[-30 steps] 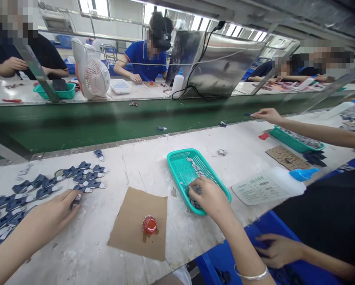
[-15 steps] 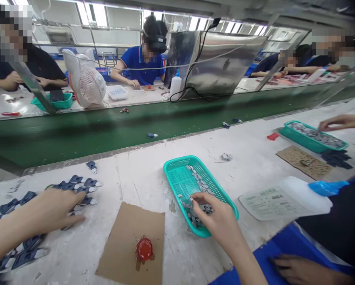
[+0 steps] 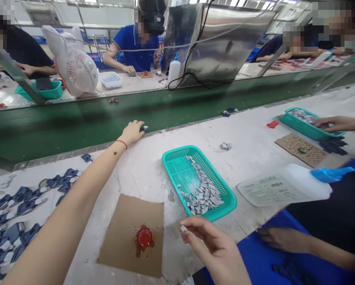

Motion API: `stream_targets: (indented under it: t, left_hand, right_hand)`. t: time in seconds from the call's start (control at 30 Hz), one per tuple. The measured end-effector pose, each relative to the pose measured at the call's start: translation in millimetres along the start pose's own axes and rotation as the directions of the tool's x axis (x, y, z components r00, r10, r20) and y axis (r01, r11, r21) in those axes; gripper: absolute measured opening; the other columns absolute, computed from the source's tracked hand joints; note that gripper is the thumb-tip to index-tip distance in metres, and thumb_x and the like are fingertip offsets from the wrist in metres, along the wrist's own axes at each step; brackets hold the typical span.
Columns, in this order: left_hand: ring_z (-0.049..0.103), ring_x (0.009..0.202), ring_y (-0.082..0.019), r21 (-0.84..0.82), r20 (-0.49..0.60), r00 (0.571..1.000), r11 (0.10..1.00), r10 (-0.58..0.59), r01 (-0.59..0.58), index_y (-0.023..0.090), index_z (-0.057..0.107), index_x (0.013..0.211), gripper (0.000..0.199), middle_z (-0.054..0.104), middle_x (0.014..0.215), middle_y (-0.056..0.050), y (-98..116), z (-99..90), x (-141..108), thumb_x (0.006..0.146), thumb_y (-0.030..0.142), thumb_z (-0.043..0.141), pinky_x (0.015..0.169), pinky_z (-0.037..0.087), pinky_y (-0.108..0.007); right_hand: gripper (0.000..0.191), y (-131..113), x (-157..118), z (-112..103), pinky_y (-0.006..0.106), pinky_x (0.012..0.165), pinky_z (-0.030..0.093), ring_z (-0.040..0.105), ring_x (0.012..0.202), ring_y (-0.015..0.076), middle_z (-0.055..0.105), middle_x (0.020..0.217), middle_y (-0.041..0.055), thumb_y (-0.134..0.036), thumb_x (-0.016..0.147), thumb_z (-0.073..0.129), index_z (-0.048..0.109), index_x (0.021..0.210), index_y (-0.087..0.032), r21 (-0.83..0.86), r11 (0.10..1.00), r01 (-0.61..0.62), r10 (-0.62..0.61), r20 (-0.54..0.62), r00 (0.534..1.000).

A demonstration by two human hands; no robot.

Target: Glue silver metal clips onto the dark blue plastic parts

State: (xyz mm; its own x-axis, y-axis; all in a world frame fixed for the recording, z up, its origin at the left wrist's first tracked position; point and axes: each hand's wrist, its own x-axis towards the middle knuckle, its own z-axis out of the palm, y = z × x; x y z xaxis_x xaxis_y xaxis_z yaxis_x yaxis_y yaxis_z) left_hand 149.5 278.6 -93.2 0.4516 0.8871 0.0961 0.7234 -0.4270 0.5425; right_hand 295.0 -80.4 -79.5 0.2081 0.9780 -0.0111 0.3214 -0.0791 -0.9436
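Observation:
My left hand [image 3: 132, 133] reaches over the far edge of the white table, its fingers on a small dark blue piece with a pale tip [image 3: 144, 127] at the green belt. Between thumb and forefinger, my right hand [image 3: 214, 245] pinches a small grey-white piece [image 3: 183, 229], in front of a teal basket [image 3: 168, 164]. Many similar grey pieces [image 3: 205, 194] lie in that basket. A round red cap [image 3: 144, 236] holding red liquid sits on a cardboard sheet [image 3: 115, 233]. Dark blue pieces with pale tips [image 3: 25, 206] are spread at the left.
A white bottle with a blue nozzle [image 3: 293, 185] lies at the right. Beyond it, another person's hand [image 3: 332, 123] is in a second teal basket [image 3: 302, 128]. The green conveyor belt [image 3: 76, 128] runs behind the table. People sit across it.
My left hand has moved from the dark blue pieces up to the belt's edge. My right hand has come out of the basket toward me, pinching a grey-white piece.

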Motion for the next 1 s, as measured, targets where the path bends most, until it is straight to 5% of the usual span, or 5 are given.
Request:
stream_targets:
  t: [0.23, 0.4, 0.6, 0.73, 1.0]
  left_hand:
    - [0.066, 0.101, -0.021, -0.529, -0.043, 0.970, 0.830, -0.238, 0.181, 0.012, 0.062, 0.113, 0.023, 0.065, 0.118, -0.014, -4.9, -10.6, -30.7, 0.095, 0.025, 0.056, 0.090, 0.054, -0.040]
    - [0.069, 0.101, -0.017, -0.833, 0.066, 0.964, 0.518, -0.258, 0.195, 0.009, 0.065, 0.106, 0.027, 0.070, 0.113, -0.016, 6.0, -30.6, -122.4, 0.098, 0.021, 0.043, 0.092, 0.056, -0.029]
    - [0.070, 0.082, -0.015, -0.927, 0.282, 0.925, 0.175, -0.256, 0.331, 0.015, 0.071, 0.102, 0.023, 0.074, 0.105, -0.010, 10.4, -17.7, -239.6, 0.081, 0.025, 0.070, 0.081, 0.058, -0.029]
    - [0.070, 0.077, -0.015, -0.937, 0.251, 0.921, 0.166, -0.297, 0.308, 0.015, 0.070, 0.096, 0.027, 0.074, 0.097, -0.007, 7.6, 3.0, -271.1, 0.074, 0.029, 0.077, 0.078, 0.058, -0.029]
    - [0.070, 0.086, -0.017, -0.960, 0.145, 0.962, 0.203, -0.232, 0.194, 0.017, 0.066, 0.095, 0.027, 0.074, 0.100, -0.007, 4.1, 13.5, -286.1, 0.077, 0.033, 0.075, 0.082, 0.058, -0.031]
  right_hand:
    - [0.016, -1.4, -3.6, 36.9, 0.027, 0.075, 0.058, 0.070, 0.086, 0.0183, 0.073, 0.097, 0.0061, -0.024, 0.093, 0.057, 0.072, 0.101, -0.024, -0.118, 0.980, 0.162, -0.145, 0.141, 0.979]
    - [0.018, -6.5, -3.6, 56.5, 0.030, 0.081, 0.057, 0.069, 0.094, 0.0188, 0.071, 0.101, 0.0070, -0.017, 0.095, 0.055, 0.067, 0.107, -0.022, -0.205, 0.924, 0.323, -0.289, 0.181, 0.940]
    - [0.016, -7.0, -4.1, 68.1, 0.035, 0.076, 0.055, 0.064, 0.088, 0.0201, 0.067, 0.093, 0.0076, -0.016, 0.095, 0.054, 0.068, 0.100, -0.022, -0.343, 0.827, 0.445, -0.367, 0.270, 0.890]
    - [0.017, -10.8, -2.7, 69.6, 0.033, 0.074, 0.053, 0.061, 0.086, 0.0192, 0.064, 0.089, 0.0066, -0.015, 0.096, 0.053, 0.068, 0.096, -0.020, -0.397, 0.802, 0.446, -0.334, 0.321, 0.886]
    - [0.016, -16.2, -5.6, 72.9, 0.033, 0.075, 0.053, 0.062, 0.087, 0.0194, 0.064, 0.091, 0.0068, -0.015, 0.097, 0.051, 0.066, 0.097, -0.021, -0.428, 0.797, 0.427, -0.302, 0.330, 0.894]
